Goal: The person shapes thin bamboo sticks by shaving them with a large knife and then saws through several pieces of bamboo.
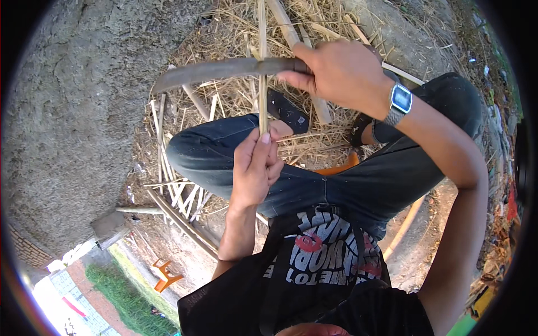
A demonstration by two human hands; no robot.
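My left hand (255, 167) pinches the lower end of a long, thin bamboo strip (263, 103), thumb on top. The strip points away from me and runs past the far edge of the view. My right hand (347, 73), with a watch (401, 98) on its wrist, is wrapped round the handle of a machete (216, 71). Its long, dark, slightly curved blade reaches left across the strip, above my left hand. Where it crosses, blade and strip seem to touch. Most of the handle is hidden by my fingers.
Shavings (224, 28) litter the ground between my legs. Cut bamboo strips (190, 196) lie in a pile by my knee on the left, and thicker bamboo pieces (283, 22) lie ahead. A rough grey wall (73, 112) rises at the left. An orange plastic chair (166, 275) stands at lower left.
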